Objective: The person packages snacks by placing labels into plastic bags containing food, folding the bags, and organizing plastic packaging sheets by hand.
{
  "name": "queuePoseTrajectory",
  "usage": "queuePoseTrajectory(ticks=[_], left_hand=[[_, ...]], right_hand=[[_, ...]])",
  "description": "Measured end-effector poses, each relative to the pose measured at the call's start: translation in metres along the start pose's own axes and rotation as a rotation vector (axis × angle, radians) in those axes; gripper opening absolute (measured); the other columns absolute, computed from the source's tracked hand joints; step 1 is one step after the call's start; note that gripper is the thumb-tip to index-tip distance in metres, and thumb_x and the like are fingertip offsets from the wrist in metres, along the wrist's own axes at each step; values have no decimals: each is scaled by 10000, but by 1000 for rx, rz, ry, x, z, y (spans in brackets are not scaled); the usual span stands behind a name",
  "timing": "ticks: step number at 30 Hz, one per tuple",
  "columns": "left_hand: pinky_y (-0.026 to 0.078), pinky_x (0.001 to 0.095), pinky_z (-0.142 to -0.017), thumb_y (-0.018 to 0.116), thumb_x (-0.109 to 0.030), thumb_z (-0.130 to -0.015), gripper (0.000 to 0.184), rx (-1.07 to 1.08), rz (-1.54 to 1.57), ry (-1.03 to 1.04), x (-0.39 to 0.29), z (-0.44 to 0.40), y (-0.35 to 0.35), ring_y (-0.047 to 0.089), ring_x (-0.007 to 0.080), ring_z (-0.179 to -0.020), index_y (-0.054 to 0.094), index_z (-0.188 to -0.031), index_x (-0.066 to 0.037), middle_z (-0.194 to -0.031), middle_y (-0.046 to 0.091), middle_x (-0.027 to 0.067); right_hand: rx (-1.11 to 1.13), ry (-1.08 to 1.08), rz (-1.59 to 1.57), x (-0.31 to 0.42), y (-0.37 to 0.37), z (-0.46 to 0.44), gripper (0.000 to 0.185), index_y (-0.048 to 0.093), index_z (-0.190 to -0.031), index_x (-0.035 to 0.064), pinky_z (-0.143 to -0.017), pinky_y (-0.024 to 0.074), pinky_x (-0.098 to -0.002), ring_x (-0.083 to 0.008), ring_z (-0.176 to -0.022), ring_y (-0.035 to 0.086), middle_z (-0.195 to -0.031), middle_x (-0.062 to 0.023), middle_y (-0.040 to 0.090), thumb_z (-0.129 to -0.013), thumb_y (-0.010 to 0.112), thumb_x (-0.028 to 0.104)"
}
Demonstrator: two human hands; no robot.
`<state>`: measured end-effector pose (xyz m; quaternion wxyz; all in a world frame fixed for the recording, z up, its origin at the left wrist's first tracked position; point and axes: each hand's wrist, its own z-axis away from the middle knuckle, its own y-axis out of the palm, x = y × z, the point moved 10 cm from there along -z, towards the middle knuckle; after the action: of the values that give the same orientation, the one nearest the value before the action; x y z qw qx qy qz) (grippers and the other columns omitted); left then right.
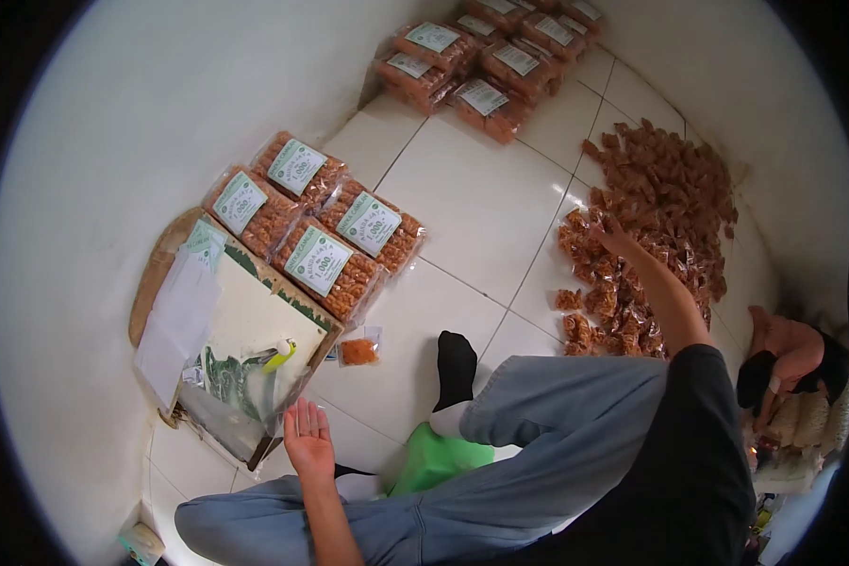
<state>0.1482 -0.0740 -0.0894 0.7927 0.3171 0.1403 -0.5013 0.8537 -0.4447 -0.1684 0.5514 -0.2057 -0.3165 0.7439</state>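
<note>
My left hand (309, 440) is palm up with fingers stretched out, beside the near corner of a low, worn board-like surface (264, 311). Nothing that I can make out lies in it. On that surface are a yellow-green handled tool (279, 356), perhaps a cutter or stapler, and white paper sheets (181, 316). My right hand (615, 238) reaches to the left edge of a heap of small clear packets of brown snack (670, 184), its fingers apart. Whether it touches a packet cannot be made out. One flat packet with orange contents (358, 351) lies on the floor between my hands.
Large labelled snack packs (321, 255) lie side by side against the board. More large packs (500, 66) are stacked at the far wall. A green plastic object (436, 460) sits under my leg. Another person (788, 354) is at the right edge, near pale bagged goods (811, 420).
</note>
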Motion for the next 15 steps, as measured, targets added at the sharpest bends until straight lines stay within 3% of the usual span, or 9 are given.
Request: queuePoseTrajectory(ticks=[4, 6, 7, 9, 10, 12, 15], left_hand=[[477, 376, -998, 606, -320, -937, 352, -28, -11, 7, 0, -5, 0, 543, 205, -1167, 516, -1198, -102, -1282, 574, 61], [470, 379, -1007, 615, -323, -930, 406, -1, -4, 28, -1, -8, 2, 536, 213, -1177, 488, -1241, -95, -1299, 561, 65], [470, 379, -1007, 615, -323, -930, 406, -4, -9, 23, 0, -7, 6, 536, 213, -1177, 488, -1241, -95, -1299, 561, 65], [462, 378, -1016, 611, -318, -932, 449, 6, -4, 20, 0, -7, 14, 523, 217, -1194, 455, -1283, -85, -1320, 545, 69], [462, 378, -1016, 611, -318, -932, 449, 7, -7, 16, 1, -8, 16, 523, 217, -1194, 455, -1283, -85, -1320, 545, 69], [461, 374, -1017, 606, -314, -934, 470, 31, -15, 12, 3, -11, 19, 512, 216, -1207, 438, -1306, -81, -1333, 537, 70], [453, 376, -1023, 600, -308, -937, 475, 24, -12, 15, 2, -8, 26, 507, 216, -1211, 430, -1319, -83, -1335, 536, 70]], right_hand=[[-87, 35, -69, 32, 11, 5, 883, 176, -1510, 365, -1137, 176, -576, -434, -1438, 80, -1600, -91, 51, -782, 320, 843], [-234, 161, -117, 27, 16, 3, 903, 155, -1524, 312, -1132, 113, -600, -469, -1419, 141, -1559, -181, 198, -795, 355, 806], [-230, 166, -117, 38, 17, 13, 903, 155, -1524, 312, -1132, 113, -600, -469, -1419, 141, -1559, -181, 198, -795, 355, 806], [-291, 297, -230, 55, 19, 37, 989, 75, -1536, 271, -1127, 98, -601, -509, -1397, 165, -1507, -287, 237, -771, 401, 806], [-291, 302, -231, 61, 27, 35, 989, 75, -1536, 271, -1127, 98, -601, -509, -1397, 165, -1507, -287, 237, -771, 401, 806], [-262, 293, -49, 82, 42, 28, 1058, -41, -1530, 257, -1096, 275, -544, -456, -1334, 361, -1467, -332, 281, -754, 389, 833], [-243, 243, -91, 135, 60, 54, 1002, 44, -1536, 262, -1054, 288, -598, -507, -1289, 371, -1438, -292, 345, -773, 394, 810]])
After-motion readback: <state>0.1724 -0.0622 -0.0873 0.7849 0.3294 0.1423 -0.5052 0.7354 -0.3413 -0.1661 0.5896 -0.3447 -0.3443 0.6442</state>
